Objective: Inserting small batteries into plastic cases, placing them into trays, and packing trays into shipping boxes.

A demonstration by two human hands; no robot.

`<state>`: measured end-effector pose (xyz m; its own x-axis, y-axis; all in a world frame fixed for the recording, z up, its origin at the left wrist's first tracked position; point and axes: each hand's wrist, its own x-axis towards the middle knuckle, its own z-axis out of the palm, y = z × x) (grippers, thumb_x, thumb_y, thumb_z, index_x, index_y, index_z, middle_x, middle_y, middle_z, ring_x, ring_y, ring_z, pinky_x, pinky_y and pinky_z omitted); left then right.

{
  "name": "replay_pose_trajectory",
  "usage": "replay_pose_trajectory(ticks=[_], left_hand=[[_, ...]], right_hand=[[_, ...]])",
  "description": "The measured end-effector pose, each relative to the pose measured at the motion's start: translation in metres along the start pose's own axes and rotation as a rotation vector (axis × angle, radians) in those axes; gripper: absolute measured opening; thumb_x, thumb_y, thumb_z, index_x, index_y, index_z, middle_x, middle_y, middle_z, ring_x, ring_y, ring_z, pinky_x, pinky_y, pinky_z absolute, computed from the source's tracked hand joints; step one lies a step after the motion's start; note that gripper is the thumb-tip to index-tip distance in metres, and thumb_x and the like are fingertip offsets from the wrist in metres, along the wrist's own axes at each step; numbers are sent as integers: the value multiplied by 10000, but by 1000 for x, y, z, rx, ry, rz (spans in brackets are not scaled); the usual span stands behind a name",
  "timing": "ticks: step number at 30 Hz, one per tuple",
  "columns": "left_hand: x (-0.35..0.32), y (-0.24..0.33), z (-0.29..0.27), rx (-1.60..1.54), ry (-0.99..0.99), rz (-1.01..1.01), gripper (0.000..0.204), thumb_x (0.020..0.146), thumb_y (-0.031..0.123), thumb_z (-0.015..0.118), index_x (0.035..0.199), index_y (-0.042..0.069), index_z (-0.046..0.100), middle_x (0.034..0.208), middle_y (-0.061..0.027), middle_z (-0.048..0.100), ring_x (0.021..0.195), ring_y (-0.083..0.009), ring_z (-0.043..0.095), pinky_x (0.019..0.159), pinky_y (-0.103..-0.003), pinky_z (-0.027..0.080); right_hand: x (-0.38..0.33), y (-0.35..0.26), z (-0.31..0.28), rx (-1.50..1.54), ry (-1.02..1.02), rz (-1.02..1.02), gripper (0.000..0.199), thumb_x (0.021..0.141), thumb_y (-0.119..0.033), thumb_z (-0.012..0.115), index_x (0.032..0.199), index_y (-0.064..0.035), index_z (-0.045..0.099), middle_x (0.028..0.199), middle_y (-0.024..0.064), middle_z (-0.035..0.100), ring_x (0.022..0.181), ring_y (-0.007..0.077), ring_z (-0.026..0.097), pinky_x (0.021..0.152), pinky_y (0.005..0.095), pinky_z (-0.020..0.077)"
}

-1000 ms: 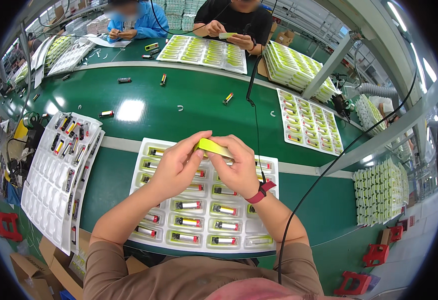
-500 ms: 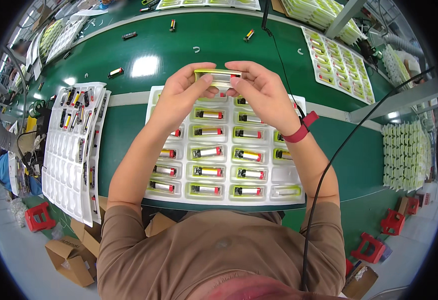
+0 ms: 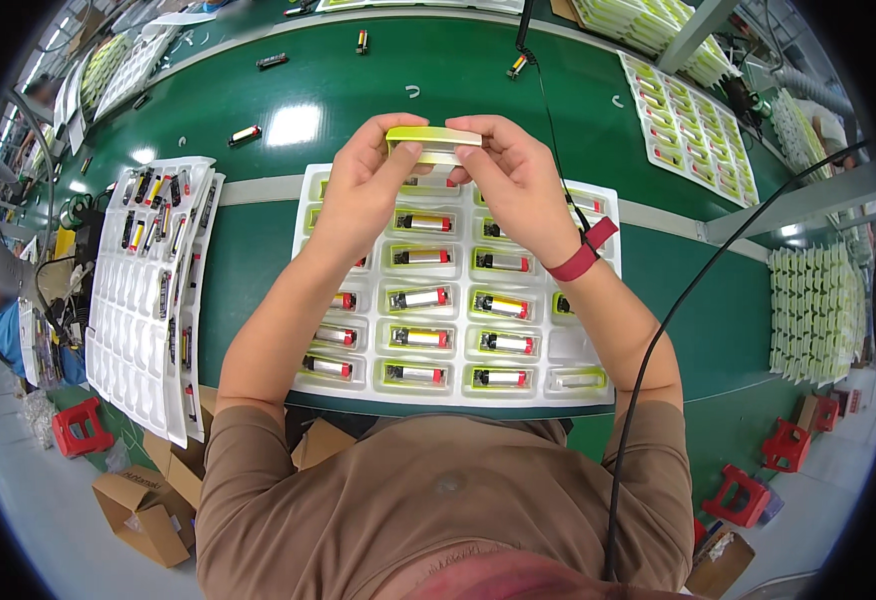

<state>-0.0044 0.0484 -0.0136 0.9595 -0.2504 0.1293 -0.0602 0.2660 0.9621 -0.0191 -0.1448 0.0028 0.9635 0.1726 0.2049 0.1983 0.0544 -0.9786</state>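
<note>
Rolled over since the earlier frame, the case [image 3: 436, 134] turns its green-to-pale face up toward me, where its see-through side showed before. It sits at twelve o'clock, raised, its long axis running roughly nine to three. Neither side is nearer: the left hand [image 3: 361, 182] pinches the nine o'clock end, the right hand [image 3: 514, 186] the three o'clock end. Both hands are closed down to the case's thickness, thumbs along the near side. I see the tray [image 3: 570, 346] at six o'clock from it, on the green surface [image 3: 258, 235].
</note>
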Motion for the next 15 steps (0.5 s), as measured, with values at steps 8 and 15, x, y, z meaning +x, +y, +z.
replay_pose_trajectory(ticks=[8,15], left_hand=[[-7,21,-3,230,-281,536,726,947,-88,590,1596,28,284,1517,-208,518,1311,-263,598,1111,-385,474],[-4,23,-7,395,-392,771,750,987,-82,544,1627,6,162,1576,-318,389,1307,-331,599,1057,-418,519]], right_hand=[[-6,-13,-15,-612,-18,-950,561,691,110,745,1224,-32,643,1239,199,687,1014,361,707,844,392,597],[-7,-18,-19,-769,59,-1202,558,672,112,772,1205,-18,667,1196,174,679,962,337,700,820,415,602]])
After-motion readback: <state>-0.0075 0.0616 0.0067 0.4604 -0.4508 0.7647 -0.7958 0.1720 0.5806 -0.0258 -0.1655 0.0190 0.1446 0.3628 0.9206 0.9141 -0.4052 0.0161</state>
